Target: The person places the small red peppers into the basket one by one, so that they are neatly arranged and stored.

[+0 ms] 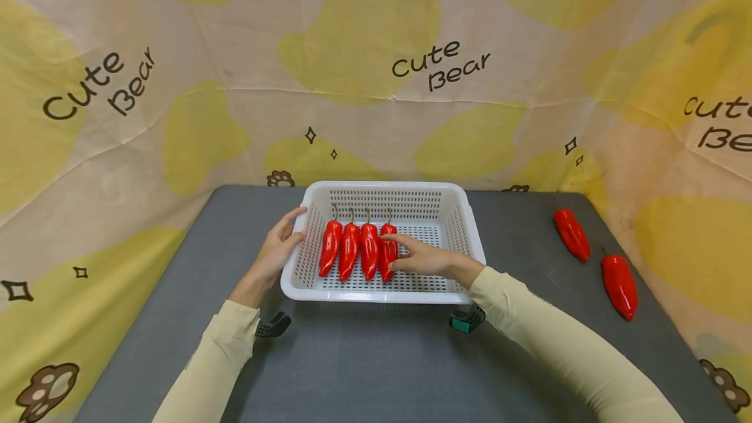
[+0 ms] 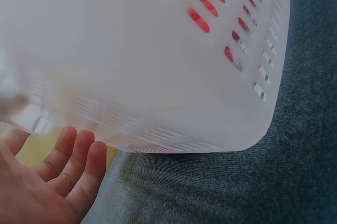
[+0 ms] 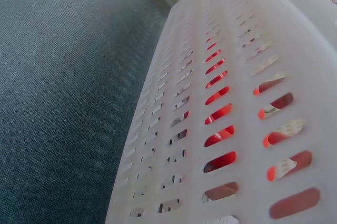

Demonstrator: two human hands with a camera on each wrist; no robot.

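Note:
A white perforated plastic basket [image 1: 376,296] sits on the grey table with several glossy red chili peppers [image 1: 369,252] side by side in its left half, stems toward the back. My left hand [image 1: 275,252] grips the basket's left rim, thumb on top; its fingertips show against the wall in the left wrist view. Reaching in over the right side, my right hand [image 1: 424,258] holds the rightmost chili pepper [image 1: 388,250] between thumb and forefinger. The right wrist view catches red pepper through the slots of the basket wall [image 3: 247,145], which hides most of that hand.
On the table's right side lie two more red chili peppers, one farther back [image 1: 572,235] and one nearer [image 1: 619,286]. A patterned cloth [image 1: 352,38] hangs behind and around the grey table [image 1: 364,364]. Dark wrist straps [image 1: 273,325] show below both wrists.

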